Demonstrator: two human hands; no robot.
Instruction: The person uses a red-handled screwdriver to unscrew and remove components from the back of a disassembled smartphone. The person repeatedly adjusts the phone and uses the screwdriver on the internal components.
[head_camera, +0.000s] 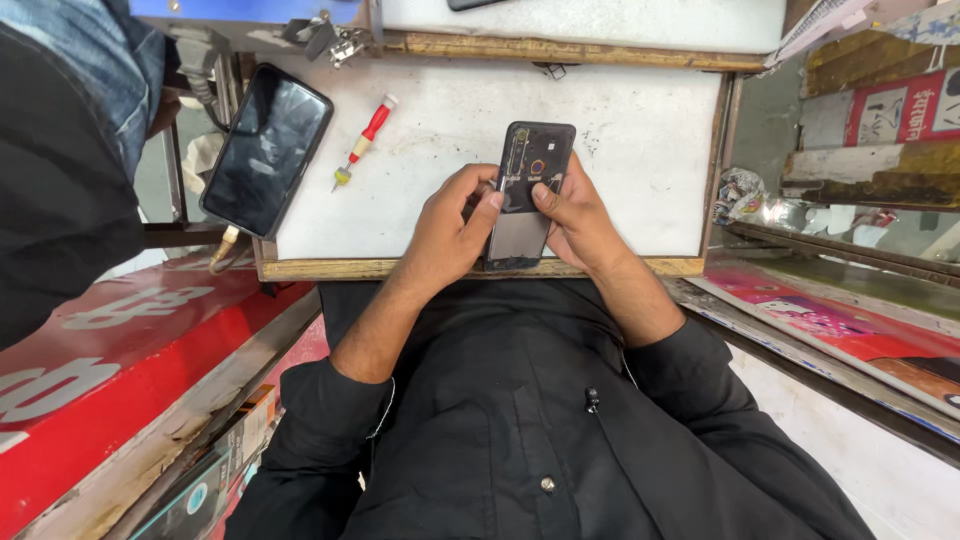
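On the bench (620, 150), the opened phone (527, 190) is lying long axis 12-to-6; left hand (450, 228) and right hand (580, 225) are gripping it from 9 and 3, equally near.

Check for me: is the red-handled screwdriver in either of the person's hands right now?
No: the red-handled screwdriver lies on the white work board, while the left hand and right hand both grip the opened phone.
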